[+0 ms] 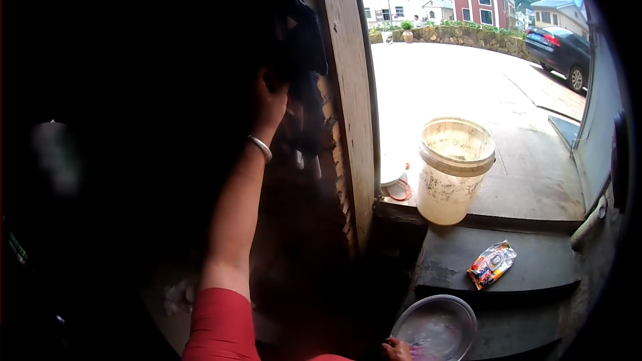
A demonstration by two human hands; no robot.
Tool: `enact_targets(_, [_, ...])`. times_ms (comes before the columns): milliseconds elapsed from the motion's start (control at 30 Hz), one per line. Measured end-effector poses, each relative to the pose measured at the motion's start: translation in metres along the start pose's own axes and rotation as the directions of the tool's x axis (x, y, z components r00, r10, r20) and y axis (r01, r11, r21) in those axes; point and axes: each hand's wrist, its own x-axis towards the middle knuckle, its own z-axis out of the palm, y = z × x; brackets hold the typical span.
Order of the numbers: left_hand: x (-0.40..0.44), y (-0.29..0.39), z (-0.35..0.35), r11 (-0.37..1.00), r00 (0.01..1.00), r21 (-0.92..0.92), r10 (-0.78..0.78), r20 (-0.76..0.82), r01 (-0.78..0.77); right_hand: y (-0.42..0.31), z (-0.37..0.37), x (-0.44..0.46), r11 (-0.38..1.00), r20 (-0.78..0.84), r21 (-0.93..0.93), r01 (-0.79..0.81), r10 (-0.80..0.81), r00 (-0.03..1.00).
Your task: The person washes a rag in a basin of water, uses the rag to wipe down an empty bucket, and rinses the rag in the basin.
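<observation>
My left hand (pixel 271 103), below a red sleeve and a silver bracelet, is raised into the shade by the door frame. Its fingers look curled near dark hanging cloth (pixel 307 43); what they hold, if anything, is lost in the dark. Low in the view, my right hand (pixel 398 349) is closed at the left rim of a round basin (pixel 468 311). Cloudy water seems to fill the basin, and something pink shows in it near my fingers.
A stained white bucket (pixel 448 187) stands on the doorway sill. A colourful wipes packet (pixel 492 264) lies on the dark step (pixel 535 254) below. The wooden door frame (pixel 351 80) borders the dark interior. Outside are a bright yard and a parked car (pixel 562 50).
</observation>
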Motion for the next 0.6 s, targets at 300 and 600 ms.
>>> enact_targets(300, [0.004, -0.002, -0.013, 0.919, 0.924, 0.162, 0.376, -0.076, -0.361, 0.028, 0.006, 0.012, 0.988, 0.123, 0.002, -0.156, 0.155, 0.98])
enact_targets(600, [-0.003, 0.04, -0.091, 0.593, 0.885, -0.658, -0.287, 0.366, 0.464, 0.035, 0.027, 0.049, 0.99, 0.261, 0.038, -0.133, 0.118, 0.958])
